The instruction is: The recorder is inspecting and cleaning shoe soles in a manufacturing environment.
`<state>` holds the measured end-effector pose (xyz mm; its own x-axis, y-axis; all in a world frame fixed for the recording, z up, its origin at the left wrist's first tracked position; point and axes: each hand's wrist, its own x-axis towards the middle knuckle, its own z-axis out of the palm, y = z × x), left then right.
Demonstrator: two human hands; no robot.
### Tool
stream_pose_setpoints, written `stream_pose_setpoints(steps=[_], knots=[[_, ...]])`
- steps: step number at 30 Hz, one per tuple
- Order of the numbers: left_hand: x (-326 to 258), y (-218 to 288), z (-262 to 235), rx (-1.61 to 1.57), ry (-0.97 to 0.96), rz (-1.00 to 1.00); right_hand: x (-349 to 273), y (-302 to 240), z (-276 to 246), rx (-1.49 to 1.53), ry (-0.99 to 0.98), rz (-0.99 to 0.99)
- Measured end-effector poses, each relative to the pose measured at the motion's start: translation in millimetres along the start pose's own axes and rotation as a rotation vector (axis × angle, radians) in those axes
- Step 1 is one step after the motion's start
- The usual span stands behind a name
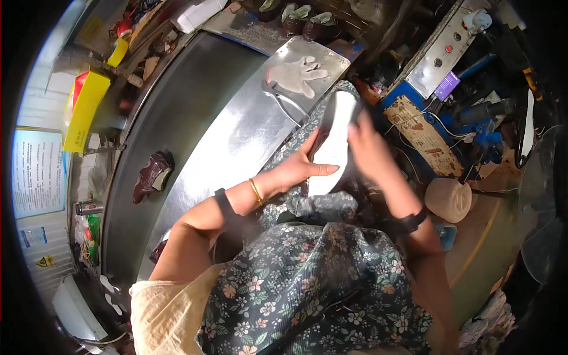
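Note:
A shoe with a white sole (332, 139) lies sole up over my lap, its toe pointing away from me or toward me, I cannot tell which. My left hand (305, 165) grips it from the left, the thumb across the sole and the fingers along its dark side. At the sole's right edge is my right hand (368, 145), smeared by motion; whether it grips the shoe is unclear. Beneath the shoe spreads the dark floral apron (302, 266), which partly covers its near end.
A metal plate (334, 54) with a grey-white glove (297, 76) lies ahead. Left of me runs a dark conveyor belt (195, 77) carrying a brown shoe (152, 176). More shoes (319, 28) stand at the far end. Right are a control panel (447, 47) and a cream-coloured spool (448, 200).

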<state>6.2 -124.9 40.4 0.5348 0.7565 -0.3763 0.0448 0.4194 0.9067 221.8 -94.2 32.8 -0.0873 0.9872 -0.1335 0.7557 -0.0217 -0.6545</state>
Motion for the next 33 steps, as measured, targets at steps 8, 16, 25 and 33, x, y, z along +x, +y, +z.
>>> stream_pose_setpoints(steps=[8, 16, 25, 33], knots=[[-31, 4, -15, 0.53, -0.327, -0.234, 113, -64, 68, -0.352, -0.368, -0.493], [-42, -7, -13, 0.697, -0.171, -0.238, 140, -74, 114, -0.303, -0.419, -0.368], [-24, 9, -2, 0.819, -0.207, -0.253, -63, 1, -77, 0.558, -0.28, 0.035], [-18, -1, -8, 0.871, -0.227, -0.179, -113, 37, -38, 0.764, -0.459, 0.175]])
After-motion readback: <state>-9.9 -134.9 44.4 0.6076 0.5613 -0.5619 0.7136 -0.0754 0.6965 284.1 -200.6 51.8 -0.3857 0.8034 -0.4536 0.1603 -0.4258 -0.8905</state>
